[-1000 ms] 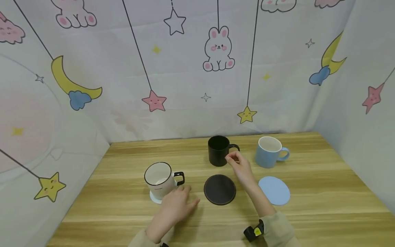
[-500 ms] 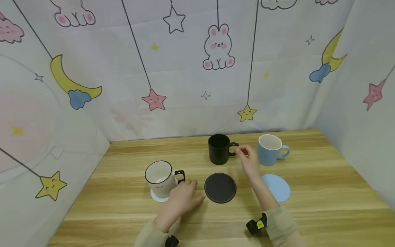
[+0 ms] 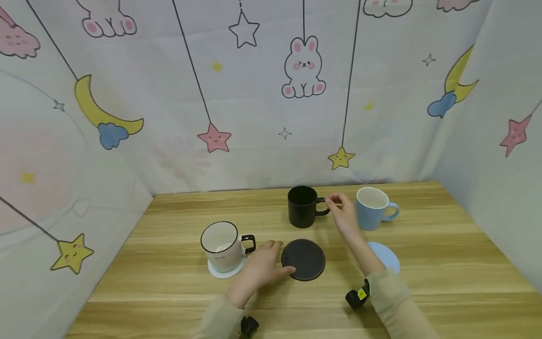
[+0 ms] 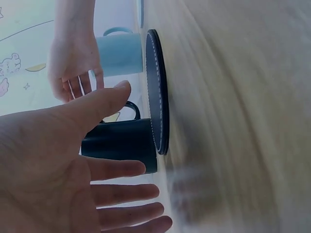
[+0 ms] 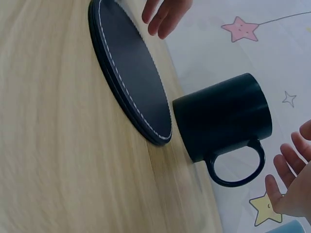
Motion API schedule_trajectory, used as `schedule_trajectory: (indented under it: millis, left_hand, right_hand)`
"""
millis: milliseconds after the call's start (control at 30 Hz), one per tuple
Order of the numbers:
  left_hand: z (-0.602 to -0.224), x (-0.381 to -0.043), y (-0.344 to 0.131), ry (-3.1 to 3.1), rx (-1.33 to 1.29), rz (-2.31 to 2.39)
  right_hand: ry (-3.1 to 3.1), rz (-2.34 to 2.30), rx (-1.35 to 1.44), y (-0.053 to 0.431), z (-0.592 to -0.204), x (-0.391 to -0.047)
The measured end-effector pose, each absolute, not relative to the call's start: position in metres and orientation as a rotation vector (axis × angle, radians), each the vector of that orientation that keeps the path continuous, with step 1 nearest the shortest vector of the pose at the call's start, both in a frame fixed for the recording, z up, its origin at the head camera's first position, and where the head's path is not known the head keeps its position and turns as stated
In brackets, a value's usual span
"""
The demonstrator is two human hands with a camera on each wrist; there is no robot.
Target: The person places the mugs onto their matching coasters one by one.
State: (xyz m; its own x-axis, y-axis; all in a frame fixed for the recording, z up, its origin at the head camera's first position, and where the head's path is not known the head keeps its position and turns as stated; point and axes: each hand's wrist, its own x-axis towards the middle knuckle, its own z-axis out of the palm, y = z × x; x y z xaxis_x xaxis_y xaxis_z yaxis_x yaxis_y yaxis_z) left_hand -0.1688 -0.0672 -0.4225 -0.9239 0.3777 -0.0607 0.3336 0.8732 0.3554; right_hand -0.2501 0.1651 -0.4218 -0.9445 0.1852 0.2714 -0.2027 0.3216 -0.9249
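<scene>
No text is legible: the small dark print (image 3: 219, 257) on the white mug (image 3: 223, 262), left of centre in the head view, is too tiny.

The left-hand grip (image 4: 63, 155) occupies the near left, thumb spread apart from four extended fingers. A black coaster (image 4: 156, 92) with white edge stitching lies flat on the worktop (image 4: 233, 121), beyond the thumb. On its far side, an upright black mug (image 4: 121, 141), handle to the right, is partly covered by the fingers. Farther right stands a light blue mug (image 4: 121, 56). The right-hand grip (image 4: 77, 60) partly covers this mug, fingers pointing left; contact with the black handle cannot be determined.
</scene>
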Motion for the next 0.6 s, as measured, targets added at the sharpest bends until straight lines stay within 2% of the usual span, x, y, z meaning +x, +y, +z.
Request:
schedule_trajectory:
  millis: [600]
  left_hand:
    - [-0.425, -0.166, -0.056, 2.889, 0.517, 0.391]
  right_hand:
    - [-2.333, 1.681, 0.022, 0.161, -0.432, -0.276]
